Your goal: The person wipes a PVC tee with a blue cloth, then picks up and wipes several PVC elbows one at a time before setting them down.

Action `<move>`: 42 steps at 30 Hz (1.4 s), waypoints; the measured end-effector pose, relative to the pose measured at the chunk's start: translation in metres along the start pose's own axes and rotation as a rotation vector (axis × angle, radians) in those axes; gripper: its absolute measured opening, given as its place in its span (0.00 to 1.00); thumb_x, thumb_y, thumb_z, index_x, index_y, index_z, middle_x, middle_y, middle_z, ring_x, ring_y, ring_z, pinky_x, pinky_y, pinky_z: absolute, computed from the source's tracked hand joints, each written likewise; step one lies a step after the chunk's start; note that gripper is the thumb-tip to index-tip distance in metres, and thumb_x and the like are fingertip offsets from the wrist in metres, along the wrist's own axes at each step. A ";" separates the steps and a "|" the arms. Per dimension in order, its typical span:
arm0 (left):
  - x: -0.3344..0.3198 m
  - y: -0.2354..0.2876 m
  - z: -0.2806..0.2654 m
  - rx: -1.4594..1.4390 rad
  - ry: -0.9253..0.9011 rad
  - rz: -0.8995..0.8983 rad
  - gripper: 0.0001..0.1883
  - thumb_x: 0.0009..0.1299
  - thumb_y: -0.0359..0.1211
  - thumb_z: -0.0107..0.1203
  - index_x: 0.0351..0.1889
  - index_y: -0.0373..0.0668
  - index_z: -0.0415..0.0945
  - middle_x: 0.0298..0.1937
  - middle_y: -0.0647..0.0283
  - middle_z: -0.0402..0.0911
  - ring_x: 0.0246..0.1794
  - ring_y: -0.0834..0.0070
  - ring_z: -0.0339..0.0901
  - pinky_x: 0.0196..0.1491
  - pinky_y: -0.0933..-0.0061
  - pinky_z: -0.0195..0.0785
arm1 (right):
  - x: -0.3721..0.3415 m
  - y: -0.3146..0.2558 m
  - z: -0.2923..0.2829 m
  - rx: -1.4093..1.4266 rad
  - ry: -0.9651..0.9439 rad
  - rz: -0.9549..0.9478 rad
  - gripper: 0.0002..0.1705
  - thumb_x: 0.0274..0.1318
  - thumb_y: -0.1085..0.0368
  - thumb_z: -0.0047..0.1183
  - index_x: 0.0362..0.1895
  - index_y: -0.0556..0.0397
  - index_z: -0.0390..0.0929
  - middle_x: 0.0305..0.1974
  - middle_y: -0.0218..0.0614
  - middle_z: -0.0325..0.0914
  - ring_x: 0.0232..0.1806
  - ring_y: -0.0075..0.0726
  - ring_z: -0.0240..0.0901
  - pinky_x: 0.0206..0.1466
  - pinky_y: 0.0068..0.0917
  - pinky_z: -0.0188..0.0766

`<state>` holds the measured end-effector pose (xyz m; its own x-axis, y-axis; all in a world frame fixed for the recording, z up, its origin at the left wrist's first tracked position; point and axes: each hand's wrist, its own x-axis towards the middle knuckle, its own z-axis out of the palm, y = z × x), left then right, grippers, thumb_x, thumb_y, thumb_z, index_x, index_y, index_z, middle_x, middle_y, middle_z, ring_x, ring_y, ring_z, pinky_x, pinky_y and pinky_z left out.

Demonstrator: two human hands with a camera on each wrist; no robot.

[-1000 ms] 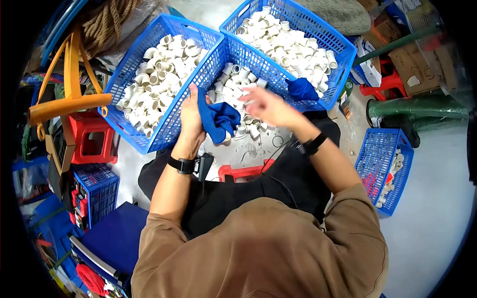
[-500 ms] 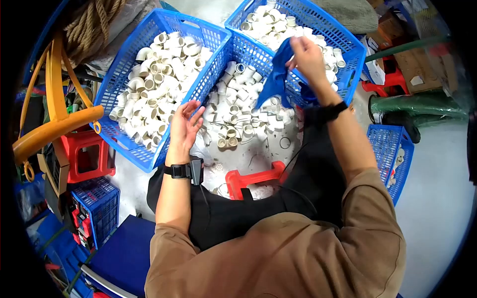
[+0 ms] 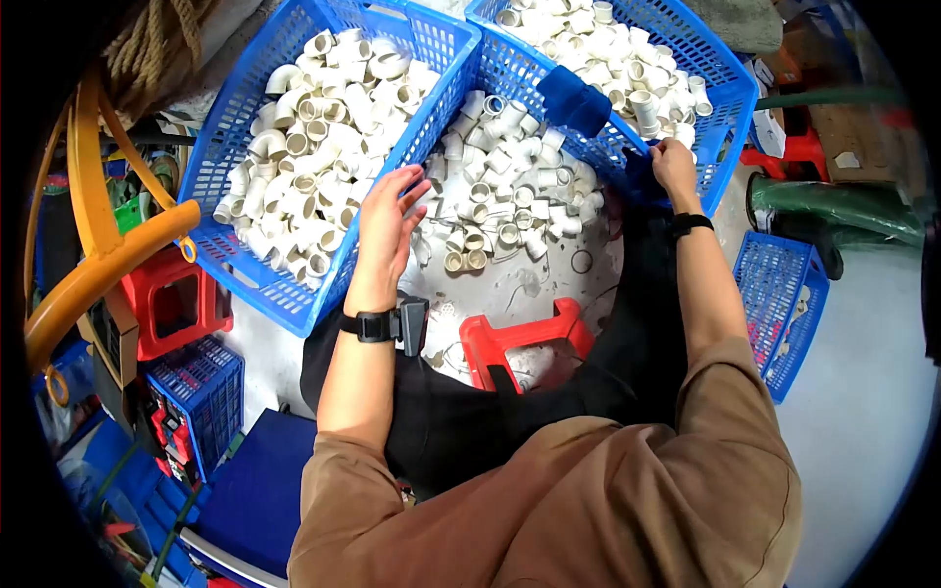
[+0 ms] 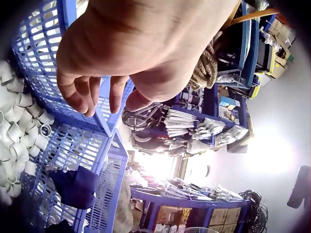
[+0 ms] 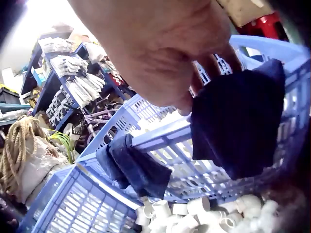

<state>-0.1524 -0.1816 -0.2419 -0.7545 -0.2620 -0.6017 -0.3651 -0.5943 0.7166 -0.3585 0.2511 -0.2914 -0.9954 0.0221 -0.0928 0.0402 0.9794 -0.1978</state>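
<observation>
My right hand (image 3: 674, 169) is at the near rim of the right blue crate, its fingers curled onto a dark blue cloth glove (image 5: 238, 121) that hangs down the crate's outer side. A second blue glove (image 3: 573, 101) drapes over the same rim, farther left. My left hand (image 3: 388, 230) is raised beside the left crate (image 3: 397, 157), fingers loosely bent and holding nothing. In the left wrist view, the left fingers (image 4: 116, 94) hang over the crates' rims. White plastic pipe fittings (image 3: 500, 181) lie heaped on the floor between the crates and my legs.
Both large crates hold white pipe fittings, including those in the right crate (image 3: 733, 127). A red stool (image 3: 520, 338) stands between my legs. A yellow metal frame (image 3: 108, 260) and another red stool (image 3: 162, 343) are at left. A smaller blue crate (image 3: 774, 269) stands at right.
The glove that was at the left hand was carried right by the right hand and now hangs over the rim. The right hand has moved to the other glove. The left hand is free of cloth.
</observation>
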 end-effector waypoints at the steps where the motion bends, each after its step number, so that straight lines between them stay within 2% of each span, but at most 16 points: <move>1: 0.001 -0.002 0.003 -0.016 -0.004 -0.010 0.14 0.75 0.38 0.53 0.52 0.41 0.79 0.56 0.62 0.81 0.53 0.73 0.79 0.47 0.73 0.68 | -0.005 0.003 0.003 0.006 0.052 -0.037 0.14 0.57 0.57 0.60 0.37 0.56 0.84 0.37 0.54 0.82 0.41 0.62 0.79 0.47 0.49 0.74; 6: 0.002 -0.005 0.011 0.045 -0.050 -0.033 0.13 0.75 0.37 0.54 0.52 0.42 0.79 0.56 0.63 0.81 0.52 0.74 0.79 0.46 0.75 0.69 | -0.005 0.019 0.002 0.041 0.202 -0.053 0.10 0.53 0.63 0.63 0.36 0.57 0.84 0.35 0.54 0.82 0.40 0.61 0.79 0.47 0.47 0.74; 12: -0.006 0.001 0.003 0.055 -0.060 -0.027 0.12 0.74 0.34 0.57 0.53 0.44 0.79 0.56 0.64 0.82 0.51 0.76 0.80 0.46 0.76 0.69 | -0.006 0.010 -0.011 0.211 0.197 0.144 0.18 0.48 0.64 0.69 0.45 0.56 0.85 0.38 0.43 0.86 0.39 0.41 0.84 0.47 0.34 0.77; 15: -0.012 0.006 -0.001 0.093 -0.080 0.018 0.15 0.70 0.33 0.61 0.54 0.43 0.78 0.52 0.66 0.82 0.51 0.78 0.79 0.48 0.75 0.69 | -0.037 -0.035 -0.030 0.740 0.016 -0.021 0.16 0.51 0.68 0.67 0.46 0.54 0.85 0.34 0.29 0.82 0.34 0.22 0.74 0.42 0.22 0.71; 19: -0.008 -0.001 -0.003 0.386 -0.253 0.290 0.26 0.65 0.33 0.68 0.61 0.40 0.75 0.58 0.61 0.80 0.59 0.71 0.76 0.60 0.69 0.70 | -0.106 -0.121 -0.059 1.102 -0.462 -0.081 0.18 0.46 0.74 0.69 0.45 0.51 0.84 0.30 0.18 0.68 0.31 0.15 0.66 0.38 0.15 0.65; 20: -0.013 0.002 0.001 0.574 -0.269 0.341 0.34 0.61 0.34 0.71 0.66 0.41 0.71 0.63 0.58 0.76 0.64 0.66 0.72 0.69 0.64 0.61 | -0.117 -0.133 -0.052 1.126 -0.524 -0.159 0.20 0.45 0.74 0.70 0.46 0.51 0.84 0.30 0.18 0.66 0.31 0.14 0.65 0.37 0.15 0.65; 23: -0.026 0.005 0.004 1.070 -0.314 0.677 0.50 0.49 0.42 0.77 0.72 0.48 0.65 0.75 0.48 0.61 0.76 0.52 0.56 0.76 0.55 0.50 | -0.148 -0.182 -0.066 1.152 -0.751 -0.219 0.18 0.50 0.76 0.67 0.47 0.53 0.82 0.32 0.18 0.67 0.32 0.14 0.65 0.38 0.15 0.66; 26: -0.035 0.004 0.001 1.245 -0.430 0.558 0.37 0.49 0.42 0.77 0.59 0.47 0.78 0.77 0.51 0.60 0.79 0.50 0.50 0.77 0.54 0.46 | -0.164 -0.212 -0.080 1.265 -0.785 -0.290 0.15 0.54 0.76 0.64 0.46 0.54 0.81 0.33 0.19 0.68 0.33 0.14 0.65 0.39 0.15 0.66; 27: -0.037 0.006 0.002 1.322 -0.414 0.759 0.26 0.54 0.41 0.75 0.49 0.43 0.81 0.66 0.54 0.74 0.68 0.57 0.68 0.67 0.59 0.62 | -0.166 -0.219 -0.087 1.338 -0.780 -0.329 0.13 0.56 0.76 0.62 0.46 0.55 0.80 0.33 0.19 0.68 0.34 0.14 0.65 0.40 0.16 0.65; 28: -0.039 0.011 0.002 1.323 -0.408 0.759 0.26 0.54 0.41 0.75 0.49 0.43 0.81 0.66 0.54 0.74 0.68 0.57 0.68 0.67 0.59 0.62 | -0.166 -0.223 -0.090 1.337 -0.785 -0.333 0.13 0.56 0.76 0.62 0.46 0.55 0.80 0.33 0.19 0.68 0.34 0.14 0.65 0.40 0.16 0.65; 30: -0.044 0.025 0.006 1.131 -0.520 0.242 0.19 0.62 0.39 0.70 0.46 0.40 0.79 0.45 0.61 0.81 0.45 0.70 0.76 0.48 0.67 0.70 | -0.163 -0.226 -0.097 1.245 -0.586 -0.521 0.12 0.57 0.75 0.60 0.45 0.54 0.79 0.34 0.20 0.69 0.37 0.14 0.65 0.42 0.15 0.65; 31: -0.044 0.016 0.000 0.955 -0.535 0.407 0.15 0.67 0.37 0.65 0.46 0.39 0.79 0.32 0.68 0.76 0.31 0.78 0.69 0.36 0.72 0.65 | -0.162 -0.226 -0.101 1.322 -0.603 -0.446 0.12 0.55 0.74 0.61 0.45 0.54 0.79 0.34 0.20 0.69 0.38 0.13 0.64 0.42 0.14 0.63; 34: -0.053 0.021 0.005 0.897 -0.530 0.515 0.14 0.68 0.37 0.64 0.46 0.39 0.79 0.32 0.68 0.77 0.32 0.78 0.71 0.38 0.74 0.66 | -0.158 -0.224 -0.115 1.250 -0.544 -0.402 0.15 0.48 0.78 0.55 0.43 0.53 0.79 0.32 0.18 0.65 0.33 0.11 0.59 0.36 0.12 0.57; 38: -0.059 0.030 0.002 0.840 -0.694 0.338 0.16 0.69 0.38 0.65 0.50 0.41 0.80 0.35 0.70 0.79 0.36 0.83 0.72 0.40 0.77 0.66 | -0.167 -0.229 -0.147 1.296 -0.469 -0.444 0.17 0.47 0.78 0.51 0.43 0.54 0.78 0.31 0.18 0.62 0.30 0.11 0.55 0.34 0.11 0.53; 40: -0.051 0.019 0.002 0.822 -0.745 0.462 0.14 0.66 0.36 0.66 0.44 0.39 0.79 0.39 0.66 0.82 0.38 0.76 0.77 0.43 0.73 0.68 | -0.174 -0.233 -0.165 1.195 -0.432 -0.552 0.16 0.47 0.78 0.51 0.43 0.54 0.78 0.31 0.18 0.62 0.31 0.12 0.55 0.34 0.12 0.53; 42: -0.044 0.008 0.004 0.897 -0.700 1.002 0.11 0.63 0.33 0.65 0.37 0.38 0.77 0.44 0.60 0.83 0.43 0.65 0.80 0.48 0.67 0.70 | -0.182 -0.238 -0.184 1.089 -0.386 -0.659 0.16 0.46 0.78 0.50 0.43 0.55 0.77 0.32 0.19 0.62 0.31 0.13 0.54 0.34 0.13 0.53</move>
<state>-0.1243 -0.1721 -0.2086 -0.8907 0.2917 0.3487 0.4341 0.3179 0.8429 -0.2029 0.0507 -0.0483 -0.7745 -0.6264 0.0879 -0.2084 0.1216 -0.9705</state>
